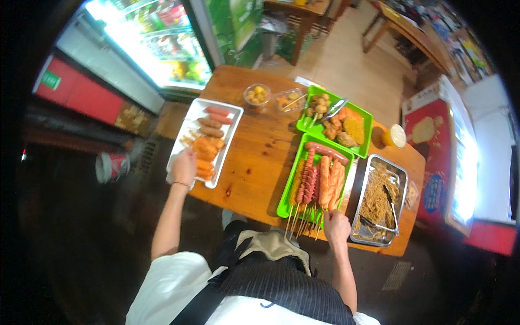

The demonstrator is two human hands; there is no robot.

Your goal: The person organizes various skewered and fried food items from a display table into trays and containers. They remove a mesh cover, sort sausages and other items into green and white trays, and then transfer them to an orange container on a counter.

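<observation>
My left hand (183, 167) is over the near left part of a white tray (229, 140); its curled fingertips are hard to make out. In that tray lie pink sausages (218, 115), browner sausages (210, 128), a fried orange-brown piece (205, 148) and short orange pieces (205, 169). At the near right corner of a green tray (283, 203) is my right hand (338, 226), fingers curled, beside wooden skewer ends. Whether it grips a stick or the rim cannot be seen. Skewered pink sausages (310, 185) and pale orange sticks (330, 180) fill this tray, with a large sausage (326, 152) across its far end.
A second green tray (367, 126) holds fried pieces and metal tongs (335, 109). Noodles (375, 193) and black-tipped tongs (390, 207) lie in a steel tray (402, 178). A lidded cup (395, 136) stands near the wooden table's (254, 162) right edge. A lit fridge (162, 44) is at left.
</observation>
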